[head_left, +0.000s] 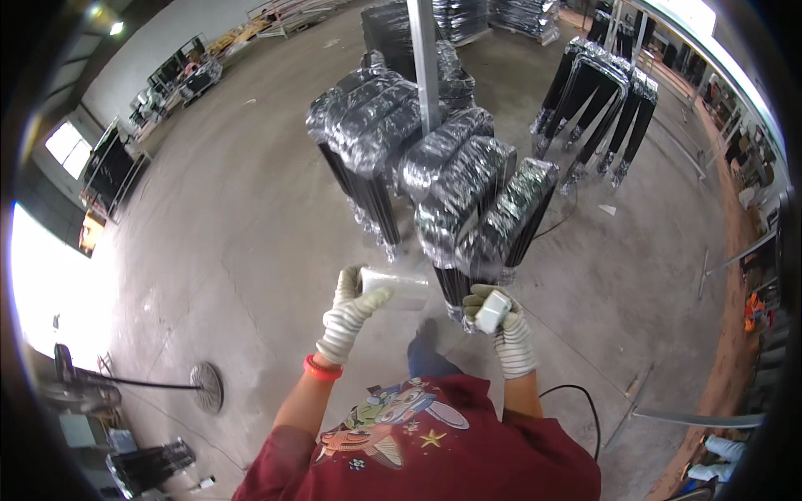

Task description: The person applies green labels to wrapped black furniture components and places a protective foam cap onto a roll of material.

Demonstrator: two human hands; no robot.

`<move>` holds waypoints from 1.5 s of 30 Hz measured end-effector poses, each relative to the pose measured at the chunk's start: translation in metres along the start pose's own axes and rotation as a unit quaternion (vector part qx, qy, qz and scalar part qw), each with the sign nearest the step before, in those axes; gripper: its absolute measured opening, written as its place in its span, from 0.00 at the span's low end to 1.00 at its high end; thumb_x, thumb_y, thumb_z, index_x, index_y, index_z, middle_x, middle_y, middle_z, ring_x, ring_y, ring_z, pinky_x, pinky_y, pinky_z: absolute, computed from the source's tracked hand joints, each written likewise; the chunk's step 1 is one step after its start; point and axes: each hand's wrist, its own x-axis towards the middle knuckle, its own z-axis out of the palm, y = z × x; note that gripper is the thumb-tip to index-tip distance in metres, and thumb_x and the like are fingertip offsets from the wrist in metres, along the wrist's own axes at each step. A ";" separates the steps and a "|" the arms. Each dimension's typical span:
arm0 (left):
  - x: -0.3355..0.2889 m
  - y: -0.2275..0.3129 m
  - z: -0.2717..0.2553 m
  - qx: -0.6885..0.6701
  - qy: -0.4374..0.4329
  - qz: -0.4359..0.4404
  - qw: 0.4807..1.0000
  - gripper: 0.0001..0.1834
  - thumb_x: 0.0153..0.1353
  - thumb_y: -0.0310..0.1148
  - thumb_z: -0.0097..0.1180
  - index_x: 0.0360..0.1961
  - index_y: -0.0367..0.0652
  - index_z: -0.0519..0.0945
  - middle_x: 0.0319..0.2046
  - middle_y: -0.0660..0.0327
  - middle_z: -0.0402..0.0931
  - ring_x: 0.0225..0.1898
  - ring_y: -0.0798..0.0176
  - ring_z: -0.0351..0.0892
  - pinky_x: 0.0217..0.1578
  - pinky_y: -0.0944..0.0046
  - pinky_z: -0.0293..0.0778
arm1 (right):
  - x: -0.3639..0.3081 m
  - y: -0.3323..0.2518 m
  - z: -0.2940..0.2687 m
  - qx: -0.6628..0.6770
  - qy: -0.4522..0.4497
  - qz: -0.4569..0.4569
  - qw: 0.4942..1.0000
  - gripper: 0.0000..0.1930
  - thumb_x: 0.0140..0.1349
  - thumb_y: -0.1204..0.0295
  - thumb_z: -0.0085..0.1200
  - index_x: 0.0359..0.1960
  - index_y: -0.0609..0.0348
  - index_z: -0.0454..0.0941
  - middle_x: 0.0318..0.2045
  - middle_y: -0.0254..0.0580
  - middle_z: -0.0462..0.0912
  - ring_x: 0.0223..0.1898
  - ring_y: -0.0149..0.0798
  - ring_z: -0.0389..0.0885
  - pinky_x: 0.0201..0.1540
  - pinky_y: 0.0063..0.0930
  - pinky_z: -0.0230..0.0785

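My left hand, in a white knit work glove, grips a roll of clear plastic film held sideways in front of me. My right hand, gloved the same way, is closed around a small white block-shaped thing whose kind I cannot make out. Just beyond both hands stand bundles of black legged frames, their tops and feet covered in shiny clear film. The closest bundle is a short way past my right hand. More wrapped bundles stand behind it to the left.
A grey metal post rises among the bundles. Another wrapped group hangs or stands at the far right. A round fan base sits on the concrete floor at left. A black cable curves beside my right arm, near metal bars.
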 end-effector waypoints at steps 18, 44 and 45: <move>0.435 0.019 0.074 0.431 -0.110 0.309 0.841 0.41 0.36 0.44 0.67 0.53 0.44 0.64 0.42 0.53 0.69 0.43 0.52 0.71 0.43 0.58 0.70 | 0.227 0.024 0.057 -0.043 0.363 -0.053 0.929 0.16 0.55 0.66 0.55 0.46 0.49 0.70 0.34 0.35 0.77 0.28 0.31 0.78 0.17 0.18 0.69; 0.419 -0.011 0.015 -0.111 -0.487 -0.031 0.866 0.21 0.58 0.38 0.54 0.51 0.42 0.69 0.41 0.63 0.72 0.43 0.66 0.72 0.45 0.68 0.68 | 0.363 0.060 0.071 -0.194 0.375 -0.329 0.845 0.09 0.56 0.80 0.47 0.39 0.65 0.72 0.34 0.48 0.78 0.32 0.37 0.79 0.35 0.28 0.76; 0.415 -0.005 0.014 -0.162 -0.505 -0.148 0.835 0.22 0.58 0.39 0.53 0.51 0.42 0.68 0.42 0.62 0.72 0.43 0.66 0.72 0.44 0.67 0.71 | 0.363 0.057 0.083 -0.267 0.379 -0.313 0.829 0.09 0.55 0.79 0.50 0.39 0.64 0.72 0.34 0.47 0.78 0.33 0.35 0.78 0.36 0.27 0.75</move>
